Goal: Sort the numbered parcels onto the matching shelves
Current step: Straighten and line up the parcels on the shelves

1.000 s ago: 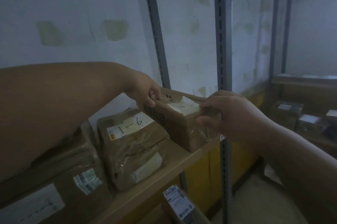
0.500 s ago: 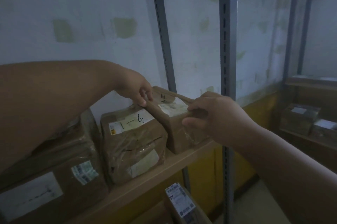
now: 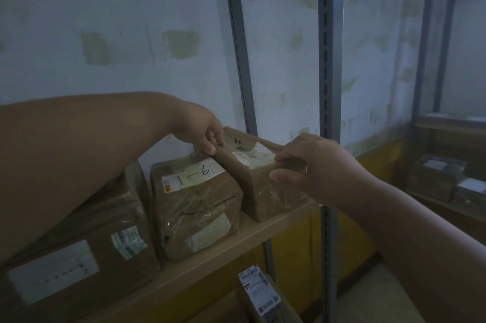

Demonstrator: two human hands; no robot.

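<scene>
So the small brown parcel (image 3: 252, 178) is basically on the shelf (image 3: 231, 251) now, sitting at the right-hand end, right up against the parcel marked 1-6 (image 3: 194, 207), and its near corner is just beside the grey upright post (image 3: 328, 86). Compared with a second ago it looks pushed further in and squared up; back then it was more angled, with a corner hanging over the front edge. Both hands are on it. The left hand (image 3: 207, 133) reaches over from the left and pinches the far top edge with thumb and fingers, and the right hand (image 3: 315, 165) has its fingers curled round the near top corner, thumb underneath on the taped side. So that's a two-handed hold on the same box, not a loose touch. There's handwriting on top of it next to the white label but I can't read the number, too dim, so I can't say for sure it matches this shelf. My guess is the placing is nearly done and letting go comes next. A bigger carton (image 3: 79, 257) sits further left on the same shelf, and another labelled parcel (image 3: 260, 288) shows on the level below.
</scene>
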